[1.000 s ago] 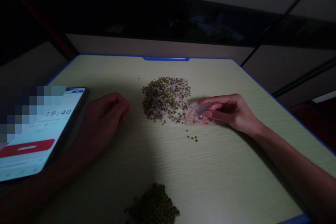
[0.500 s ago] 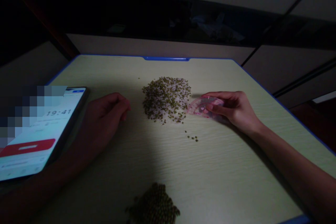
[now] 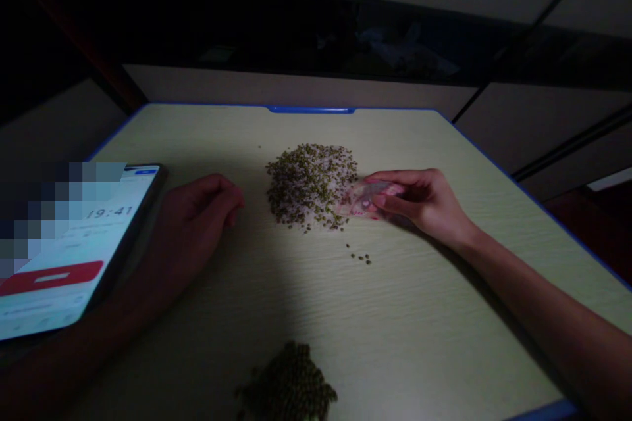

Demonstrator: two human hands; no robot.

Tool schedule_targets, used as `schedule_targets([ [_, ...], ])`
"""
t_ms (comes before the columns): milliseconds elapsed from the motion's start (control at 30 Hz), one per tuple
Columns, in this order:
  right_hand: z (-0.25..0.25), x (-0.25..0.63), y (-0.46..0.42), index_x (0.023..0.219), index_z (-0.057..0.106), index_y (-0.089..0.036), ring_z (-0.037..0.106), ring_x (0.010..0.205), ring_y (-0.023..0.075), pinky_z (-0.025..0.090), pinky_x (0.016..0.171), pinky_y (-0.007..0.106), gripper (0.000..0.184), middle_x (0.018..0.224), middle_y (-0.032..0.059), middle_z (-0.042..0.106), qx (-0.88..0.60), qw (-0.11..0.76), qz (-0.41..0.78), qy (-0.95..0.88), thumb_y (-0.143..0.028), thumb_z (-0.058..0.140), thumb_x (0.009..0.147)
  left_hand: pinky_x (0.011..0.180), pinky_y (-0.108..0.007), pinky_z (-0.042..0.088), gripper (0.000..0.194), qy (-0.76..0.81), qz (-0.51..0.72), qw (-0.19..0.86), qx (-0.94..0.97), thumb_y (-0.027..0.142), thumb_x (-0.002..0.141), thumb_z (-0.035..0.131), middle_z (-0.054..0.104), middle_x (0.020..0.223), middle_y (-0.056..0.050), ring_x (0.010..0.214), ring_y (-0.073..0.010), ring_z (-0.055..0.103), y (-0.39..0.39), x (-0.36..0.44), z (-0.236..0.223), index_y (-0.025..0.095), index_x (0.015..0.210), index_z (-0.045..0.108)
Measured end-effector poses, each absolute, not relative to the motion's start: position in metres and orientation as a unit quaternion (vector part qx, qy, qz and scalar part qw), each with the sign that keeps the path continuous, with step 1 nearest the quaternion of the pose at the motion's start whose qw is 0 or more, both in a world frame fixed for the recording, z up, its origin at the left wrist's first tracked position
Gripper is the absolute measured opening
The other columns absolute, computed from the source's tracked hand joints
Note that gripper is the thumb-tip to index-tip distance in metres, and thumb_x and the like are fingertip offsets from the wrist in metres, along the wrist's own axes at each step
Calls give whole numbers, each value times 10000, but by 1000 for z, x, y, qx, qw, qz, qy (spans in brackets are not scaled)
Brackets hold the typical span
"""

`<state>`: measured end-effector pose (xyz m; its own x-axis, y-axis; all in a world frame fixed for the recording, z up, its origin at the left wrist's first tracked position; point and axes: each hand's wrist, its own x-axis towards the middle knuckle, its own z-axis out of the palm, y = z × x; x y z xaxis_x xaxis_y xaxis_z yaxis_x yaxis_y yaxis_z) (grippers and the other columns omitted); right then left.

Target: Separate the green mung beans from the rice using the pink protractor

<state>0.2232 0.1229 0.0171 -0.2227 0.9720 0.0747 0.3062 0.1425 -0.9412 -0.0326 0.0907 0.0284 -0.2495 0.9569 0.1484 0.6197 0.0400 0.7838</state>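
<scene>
My right hand (image 3: 417,200) pinches a thin, see-through sheet with pink print (image 3: 366,200) between thumb and fingers. The sheet's left edge meets the right side of a heap of white grains mixed with small green beans (image 3: 311,184). Left of that heap, apart from it, my left hand (image 3: 205,210) rests curled and closed, with nothing visible in it. A darker pile of green beans (image 3: 293,385) lies at the near edge of the view, cut off by the frame. Several loose beans (image 3: 361,258) lie just in front of the mixed heap.
The pale wood-look table (image 3: 419,316) has a blue rim and a blue handle piece (image 3: 312,110) at its far edge. A lit phone (image 3: 59,273) lies on the left beside my left forearm. Dark cabinet fronts (image 3: 296,75) stand behind the table.
My right hand has moved a little left, bringing the pink-printed sheet further against the mixed heap. The left hand has stayed in place.
</scene>
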Motion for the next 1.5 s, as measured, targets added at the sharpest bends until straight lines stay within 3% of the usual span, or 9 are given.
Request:
schedule_targets([
  [333, 14, 232, 122, 903, 719, -185, 609, 543, 109, 490, 505, 216, 266, 601, -4, 668, -460, 379, 515, -616, -164, 714, 638, 481, -224, 278, 244, 697, 371, 215, 575, 357, 639, 422, 438, 436, 52, 465, -98, 404, 89, -30, 31, 206, 448, 424],
  [1500, 15, 240, 119, 821, 735, -204, 621, 541, 112, 475, 490, 201, 208, 564, -14, 654, -430, 345, 528, -646, -131, 707, 628, 478, -227, 285, 253, 688, 378, 217, 579, 362, 644, 420, 430, 436, 49, 467, -104, 405, 89, -32, 32, 210, 441, 416],
])
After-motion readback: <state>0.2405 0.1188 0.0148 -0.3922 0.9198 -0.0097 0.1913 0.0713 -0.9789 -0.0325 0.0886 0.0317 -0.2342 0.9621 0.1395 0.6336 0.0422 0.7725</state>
